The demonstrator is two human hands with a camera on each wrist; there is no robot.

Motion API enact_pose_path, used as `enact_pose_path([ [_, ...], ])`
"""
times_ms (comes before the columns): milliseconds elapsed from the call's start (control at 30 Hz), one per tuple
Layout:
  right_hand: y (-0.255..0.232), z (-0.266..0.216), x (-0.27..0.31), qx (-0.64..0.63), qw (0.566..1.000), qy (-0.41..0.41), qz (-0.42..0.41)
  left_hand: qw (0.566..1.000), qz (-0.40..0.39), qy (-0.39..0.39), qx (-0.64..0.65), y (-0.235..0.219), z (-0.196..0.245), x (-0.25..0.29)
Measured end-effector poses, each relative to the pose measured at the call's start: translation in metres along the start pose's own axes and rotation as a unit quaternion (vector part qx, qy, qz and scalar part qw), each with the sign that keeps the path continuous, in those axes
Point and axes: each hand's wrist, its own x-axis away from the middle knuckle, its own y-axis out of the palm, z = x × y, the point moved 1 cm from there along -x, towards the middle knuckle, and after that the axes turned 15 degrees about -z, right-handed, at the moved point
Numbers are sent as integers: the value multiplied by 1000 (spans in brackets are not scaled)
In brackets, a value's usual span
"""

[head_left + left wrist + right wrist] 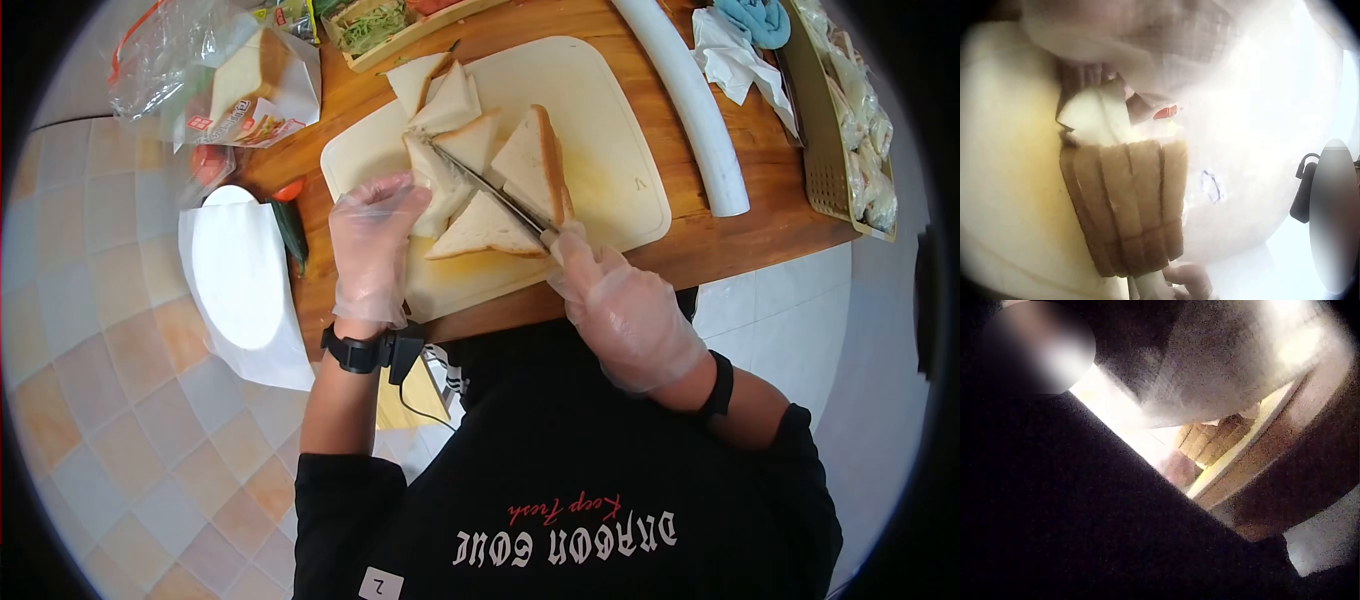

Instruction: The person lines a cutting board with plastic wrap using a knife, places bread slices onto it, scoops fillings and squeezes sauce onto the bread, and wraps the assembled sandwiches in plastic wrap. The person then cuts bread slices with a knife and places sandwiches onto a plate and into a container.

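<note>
My left hand (378, 240), in a clear plastic glove, pinches the edge of a sandwich wedge (440, 195) at the left of the cutting board (600, 100). The gloved right hand (635, 305) grips a knife (510, 205) by its handle; the blade slants up and left across the bread, its tip beside that wedge. A crustless-looking wedge (485, 232) lies under the blade, and a crusted triangle (533, 165) is to its right. The left wrist view has stacked bread slices (1129, 200) crust-side out, below the blurred left hand.
More wedges (450, 100) sit at the board's back. Bagged bread (245, 85) and a tray of shredded greens (372, 28) stand beyond. On the left are white paper (240, 270) and a cucumber (290, 235); on the right, a white roll (695, 110) and a basket (828, 150).
</note>
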Motion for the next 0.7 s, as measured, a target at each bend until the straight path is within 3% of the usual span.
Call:
enact_pose_path([
  [133,4,5,-4,-22,998,-33,38,997,-9,-42,-56,-4,1,-3],
  [233,9,12,-7,-22,997,-44,55,1000,-8,-7,-13,-2,-1,-2],
  [400,14,16,6,-29,997,-17,72,995,22,22,-90,-2,-7,-2],
  [633,18,15,21,-26,997,26,72,995,14,2,-101,-5,-5,-4],
  [700,28,27,24,-36,988,-14,148,998,33,14,-58,-4,-4,-5],
])
